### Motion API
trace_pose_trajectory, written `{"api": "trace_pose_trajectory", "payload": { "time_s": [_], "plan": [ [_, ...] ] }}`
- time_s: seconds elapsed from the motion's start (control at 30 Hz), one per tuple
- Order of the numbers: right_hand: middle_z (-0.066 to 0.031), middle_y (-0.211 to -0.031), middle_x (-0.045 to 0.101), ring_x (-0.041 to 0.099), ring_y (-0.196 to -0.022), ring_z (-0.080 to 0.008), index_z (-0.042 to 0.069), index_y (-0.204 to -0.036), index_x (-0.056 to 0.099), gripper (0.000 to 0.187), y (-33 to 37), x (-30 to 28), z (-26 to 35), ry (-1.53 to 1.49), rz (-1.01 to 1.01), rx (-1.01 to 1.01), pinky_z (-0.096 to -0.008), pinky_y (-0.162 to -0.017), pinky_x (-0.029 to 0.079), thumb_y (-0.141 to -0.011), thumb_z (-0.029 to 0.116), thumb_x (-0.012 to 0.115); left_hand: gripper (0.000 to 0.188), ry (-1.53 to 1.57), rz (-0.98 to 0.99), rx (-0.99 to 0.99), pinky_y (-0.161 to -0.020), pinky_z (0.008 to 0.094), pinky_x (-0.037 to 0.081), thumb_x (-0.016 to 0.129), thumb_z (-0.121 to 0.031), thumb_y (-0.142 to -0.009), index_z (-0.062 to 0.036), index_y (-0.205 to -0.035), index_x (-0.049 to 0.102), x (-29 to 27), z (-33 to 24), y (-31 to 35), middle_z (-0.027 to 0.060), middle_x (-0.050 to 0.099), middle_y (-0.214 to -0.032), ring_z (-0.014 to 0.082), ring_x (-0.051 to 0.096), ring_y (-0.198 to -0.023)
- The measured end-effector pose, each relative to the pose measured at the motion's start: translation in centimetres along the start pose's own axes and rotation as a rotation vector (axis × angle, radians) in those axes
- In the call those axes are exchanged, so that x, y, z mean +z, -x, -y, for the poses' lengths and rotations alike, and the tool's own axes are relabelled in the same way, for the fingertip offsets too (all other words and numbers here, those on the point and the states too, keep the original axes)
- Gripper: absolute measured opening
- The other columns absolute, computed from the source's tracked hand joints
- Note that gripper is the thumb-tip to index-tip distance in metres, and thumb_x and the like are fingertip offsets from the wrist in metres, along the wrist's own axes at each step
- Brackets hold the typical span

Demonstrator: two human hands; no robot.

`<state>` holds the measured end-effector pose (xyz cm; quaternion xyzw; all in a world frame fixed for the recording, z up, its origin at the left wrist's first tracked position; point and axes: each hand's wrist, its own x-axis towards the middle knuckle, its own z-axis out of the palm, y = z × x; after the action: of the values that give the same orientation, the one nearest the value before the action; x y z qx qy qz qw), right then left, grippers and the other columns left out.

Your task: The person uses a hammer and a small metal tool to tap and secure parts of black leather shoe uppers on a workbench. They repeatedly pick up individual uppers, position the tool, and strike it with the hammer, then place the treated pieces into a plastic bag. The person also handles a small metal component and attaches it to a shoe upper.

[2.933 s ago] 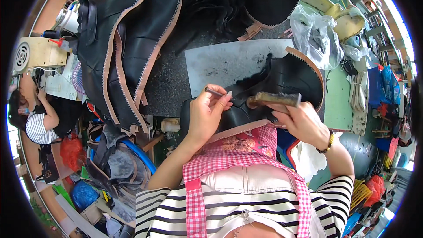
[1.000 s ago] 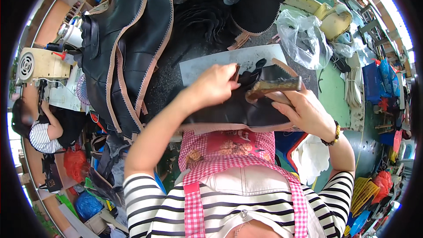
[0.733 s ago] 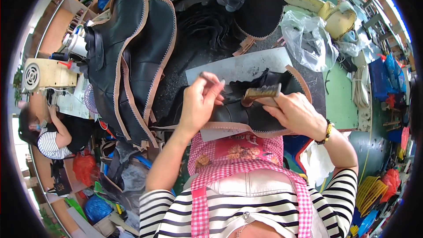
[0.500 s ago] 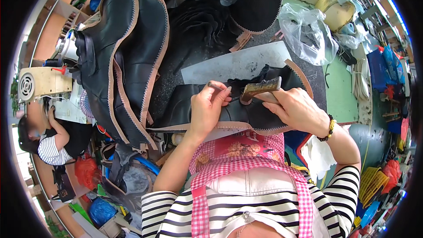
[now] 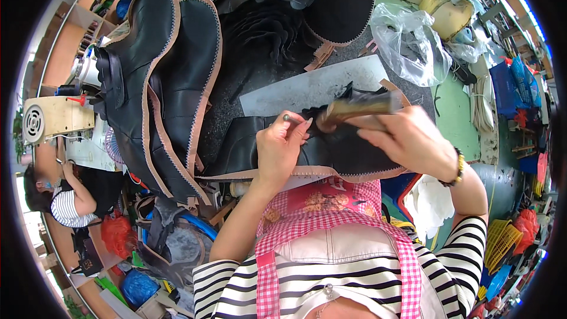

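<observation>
My left hand is closed in a pinch around a thin metal punch, whose round top end shows above the fingers. Under it, across the worktable in front of me, lies a black leather boot upper with a tan zigzag-cut edge. A hammer, smeared by motion, is raised just right of the punch. Its wooden handle is in my right hand, which is closed around it. The punch's lower tip is hidden behind my fingers.
Stacked black boot uppers stand at the left, with more leather pieces behind. A white board lies beyond the work. Right of it are a clear plastic bag and a green surface. Another person sits far left.
My right hand and the hammer have shifted up and to the right and are now blurred. My left hand with the punch stays almost in place.
</observation>
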<state>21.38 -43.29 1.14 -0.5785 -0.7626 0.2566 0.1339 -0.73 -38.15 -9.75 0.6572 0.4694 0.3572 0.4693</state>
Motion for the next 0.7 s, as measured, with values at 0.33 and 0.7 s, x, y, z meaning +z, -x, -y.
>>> {"api": "trace_pose_trajectory", "payload": {
  "time_s": [0.33, 0.7],
  "plan": [
    [-0.0212, -0.060, 0.055, 0.058, -0.060, -0.0395, -0.001, -0.084, 0.052, 0.027, 0.1, 0.9, -0.5, 0.005, -0.055, 0.035, -0.0441, -0.055, 0.045, -0.087, 0.025, 0.060, 0.008, 0.007, 0.027, -0.012, -0.059, 0.0274, 0.053, 0.060, -0.007, -0.089, -0.0001, -0.090, 0.056, -0.3, 0.7, 0.1, 0.0105, 0.065, -0.074, 0.0179, 0.068, -0.069],
    [-0.0186, -0.073, 0.060, 0.060, -0.062, -0.0317, -0.002, -0.097, 0.061, 0.020, 0.4, -3.0, 2.3, -0.234, -0.361, -0.142, -0.0351, -0.058, 0.046, -0.085, 0.014, 0.063, 0.006, -0.005, -0.004, -0.018, -0.061, 0.0248, 0.054, 0.061, -0.003, -0.087, 0.0016, -0.086, 0.058, -0.3, 0.2, 0.3, 0.0087, 0.066, -0.071, 0.0139, 0.067, -0.066]
  ]
}}
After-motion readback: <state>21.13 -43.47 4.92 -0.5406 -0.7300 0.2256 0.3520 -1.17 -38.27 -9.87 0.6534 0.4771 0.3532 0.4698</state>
